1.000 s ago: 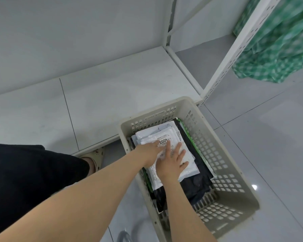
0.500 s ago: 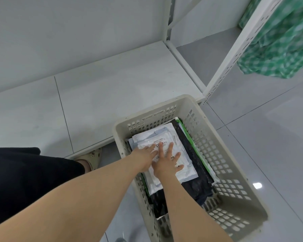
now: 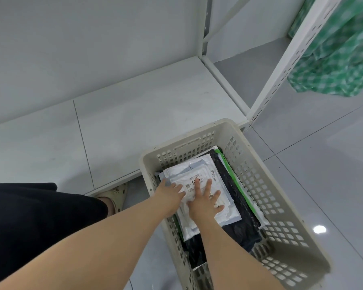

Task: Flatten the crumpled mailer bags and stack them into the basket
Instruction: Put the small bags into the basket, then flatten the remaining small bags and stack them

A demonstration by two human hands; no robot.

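A beige perforated basket (image 3: 266,185) stands on the floor and holds a stack of flattened mailer bags. The top one is a white mailer (image 3: 197,174) with a printed label. Under it lie more white mailers, black mailers (image 3: 224,176) and a green-edged one (image 3: 237,185). My left hand (image 3: 170,195) lies flat on the left part of the top mailer, fingers straight. Beside it, my right hand (image 3: 203,199) presses the same mailer with spread fingers.
A white metal shelf (image 3: 134,114) sits low behind the basket, its perforated upright (image 3: 277,65) at the right. A green checked cloth (image 3: 333,49) hangs at top right. My black-clad leg and a beige shoe (image 3: 115,195) are at the left. Grey floor tiles surround the basket.
Both hands have slid slightly toward me across the top white mailer while staying flat on it. The camera view has shifted a little.
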